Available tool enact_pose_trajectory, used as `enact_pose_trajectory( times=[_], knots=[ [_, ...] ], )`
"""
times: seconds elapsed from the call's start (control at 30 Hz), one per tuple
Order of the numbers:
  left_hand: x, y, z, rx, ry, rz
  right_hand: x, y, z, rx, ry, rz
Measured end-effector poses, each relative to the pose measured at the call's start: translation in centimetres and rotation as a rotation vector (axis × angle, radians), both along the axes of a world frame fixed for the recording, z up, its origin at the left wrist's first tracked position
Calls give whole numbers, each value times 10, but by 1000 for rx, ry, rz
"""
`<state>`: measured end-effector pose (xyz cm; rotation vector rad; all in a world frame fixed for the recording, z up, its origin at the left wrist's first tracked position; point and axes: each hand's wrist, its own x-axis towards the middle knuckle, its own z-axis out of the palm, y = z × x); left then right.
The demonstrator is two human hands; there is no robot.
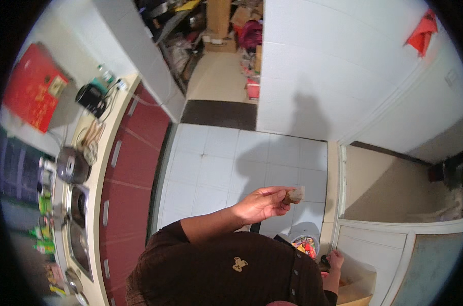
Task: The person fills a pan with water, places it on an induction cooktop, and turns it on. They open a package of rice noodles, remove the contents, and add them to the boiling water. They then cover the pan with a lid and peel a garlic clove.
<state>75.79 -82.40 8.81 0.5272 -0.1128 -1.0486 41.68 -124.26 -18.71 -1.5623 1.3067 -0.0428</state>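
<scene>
My left hand is held out over the tiled floor, in front of my dark brown top. Its thumb and fingers pinch a small brown and whitish object, whose exact kind I cannot tell. My right hand is low at my right side, beside the white door frame, with its fingers curled. A small dark round thing is close to its fingers; whether the hand touches or holds it is unclear. Between the two hands, a bin with colourful wrappers stands on the floor, partly hidden by my body.
Along the left runs a counter over red cabinets, bearing a rice cooker, a black appliance and a sink. A white wall stands ahead, beside a doorway with piled goods. A large translucent container is at the lower right.
</scene>
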Motion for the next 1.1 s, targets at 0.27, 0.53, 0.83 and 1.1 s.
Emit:
enact_pose_trajectory(
  times=[0.27, 0.53, 0.83, 1.1],
  knots=[
    [86, -153, -5, -61, 66, -307, 20, -48, -29, -42, -42, -35],
    [157, -290, 12, 159, -107, -330, 114, -159, -20, -684, 572, 719],
    [249, -451, -32, -16, 23, -407, 230, -249, 34, -454, 164, 21],
    [330, -592, -33, -146, 44, -620, 244, -290, 63, -470, 339, -196]
  ],
)
